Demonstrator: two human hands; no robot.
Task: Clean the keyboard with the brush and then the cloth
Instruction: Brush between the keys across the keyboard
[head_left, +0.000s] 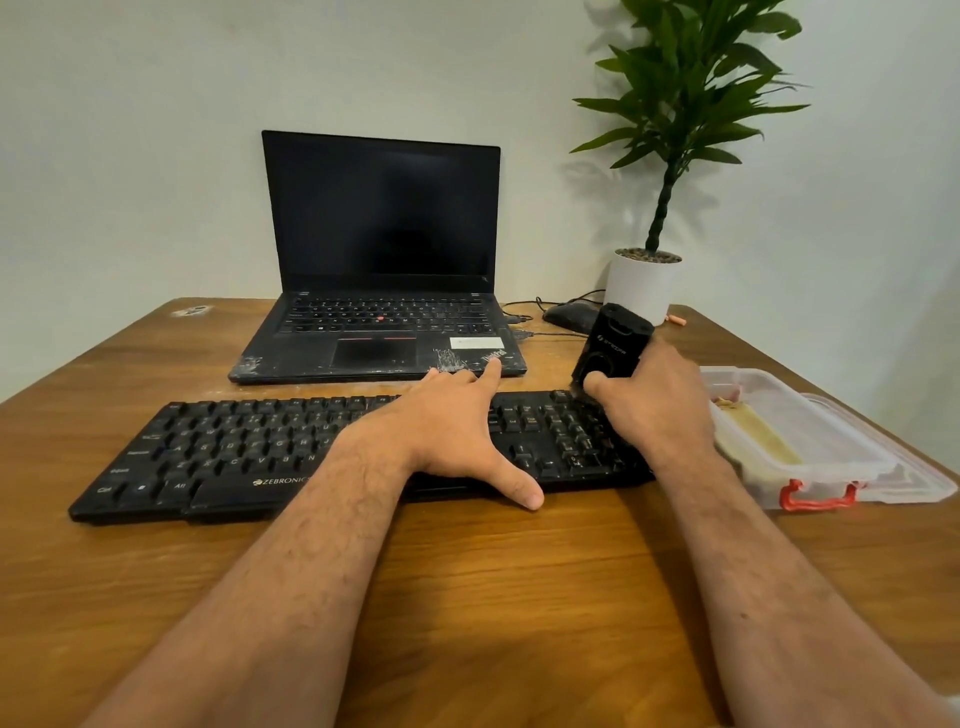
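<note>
The brushing stage appears to be under way. A black brush (613, 343) is gripped in the right hand (657, 400), fingers curled round its body, and its lower end is set against the number-pad end of the black keyboard (218, 447), which lies along the wooden worktop (467, 571) just in front of an open laptop (379, 260). The left hand (457, 431) is laid flat across the middle keys, fingers straight and thumb spread — it seems the board is being steadied.

How much of the keyboard is already brushed cannot be told; specks are visible on the right-hand keys. The cloth stage is judged not yet begun.

Just to the right, a clear plastic box (852, 467) with red clasps stands open. A pale folded piece — possibly the cloth — is seen in one compartment, and small items in another are too blurred to name.
</note>
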